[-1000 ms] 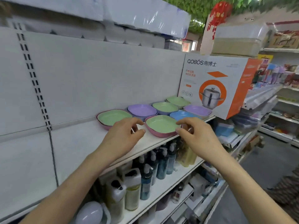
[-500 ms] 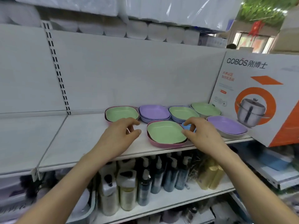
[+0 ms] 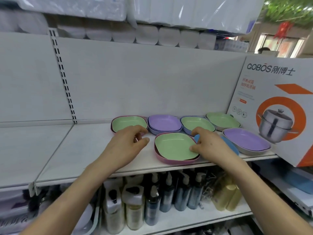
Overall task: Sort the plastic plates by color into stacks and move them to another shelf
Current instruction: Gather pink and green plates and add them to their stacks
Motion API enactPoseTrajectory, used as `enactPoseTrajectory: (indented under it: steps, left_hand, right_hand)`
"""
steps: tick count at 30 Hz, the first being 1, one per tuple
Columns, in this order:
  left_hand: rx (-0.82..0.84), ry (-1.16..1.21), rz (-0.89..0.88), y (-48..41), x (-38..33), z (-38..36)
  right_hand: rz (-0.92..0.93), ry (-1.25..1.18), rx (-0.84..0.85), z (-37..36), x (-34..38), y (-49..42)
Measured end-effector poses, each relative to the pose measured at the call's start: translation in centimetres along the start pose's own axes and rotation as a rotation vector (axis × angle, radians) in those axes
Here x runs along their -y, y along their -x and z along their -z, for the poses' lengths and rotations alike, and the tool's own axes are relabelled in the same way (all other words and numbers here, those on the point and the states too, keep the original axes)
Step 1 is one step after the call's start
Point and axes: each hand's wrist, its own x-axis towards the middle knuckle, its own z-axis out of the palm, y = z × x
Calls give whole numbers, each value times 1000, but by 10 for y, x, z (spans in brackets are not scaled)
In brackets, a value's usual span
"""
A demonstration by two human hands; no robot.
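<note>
Both hands are over the white shelf (image 3: 81, 150), apart, with the front plates between them.

Left hand (image 3: 125, 146): fingers loosely curled, thumb out to the right, gripping nothing I can see. Its fingertips overlap the near rim of a green plate (image 3: 128, 122) nested in a pink one, just beyond the hand; cannot tell if they touch.

Right hand (image 3: 211, 146): its thumb lies on the right edge of the front green plate (image 3: 172, 146). The fingers are curled over that plate's far right corner. Cannot tell if it is a real pinch or just contact. The front green plate sits inside a pink plate (image 3: 162, 158), between the two hands and at the shelf's front edge.

A blue plate (image 3: 231, 145) is mostly hidden under the right hand, showing on either side of it.

Beyond the hands, in a row along the back wall: a purple stack (image 3: 164, 122), beyond the gap between the hands. Then a green plate in a blue one (image 3: 197, 123), just past the right fingers. Then a green plate on a pale one (image 3: 221, 120), further right.

Right of the right hand, a purple plate on a pale one (image 3: 245, 140), beside a white and orange pot box (image 3: 277, 82).

Below the forearms, a lower shelf holds pump bottles (image 3: 152, 200). Above, wrapped paper rolls (image 3: 147, 36).
</note>
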Motion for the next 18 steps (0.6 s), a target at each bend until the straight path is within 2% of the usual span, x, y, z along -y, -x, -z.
enactPoseTrajectory:
  steps: [13,18]
  left_hand:
    - [44,33,-24,-25,1,-9]
    - [130,-3,-37,-29,-5,-16]
  right_hand:
    - [67,37,-46,20,0,-11]
    - [118,-38,-103,31,-10,-10]
